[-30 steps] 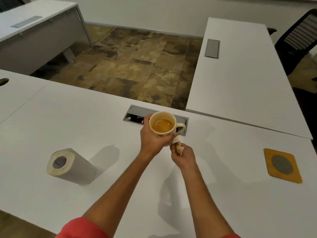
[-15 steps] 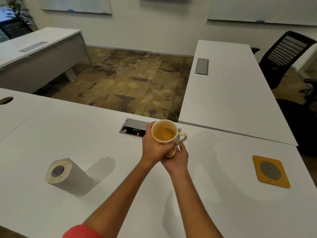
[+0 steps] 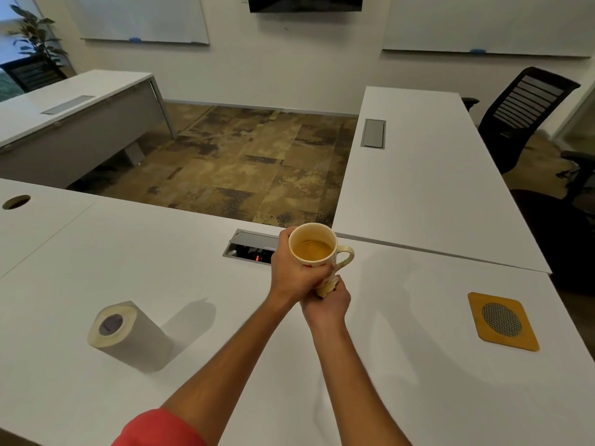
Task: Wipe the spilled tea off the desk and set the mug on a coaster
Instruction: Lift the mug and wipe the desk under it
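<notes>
While left hand (image 3: 294, 273) fingers wrap glossy round mug (image 3: 317, 252), right hand (image 3: 326, 302) pinches crumpled tissue (image 3: 325, 286).

An office meeting room: white desks (image 3: 418, 175), whiteboards (image 3: 141, 19), mesh chair (image 3: 521, 111).

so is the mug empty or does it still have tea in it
Not empty: the cream ceramic mug gripped by the left hand shows amber tea well below its rim.
</notes>
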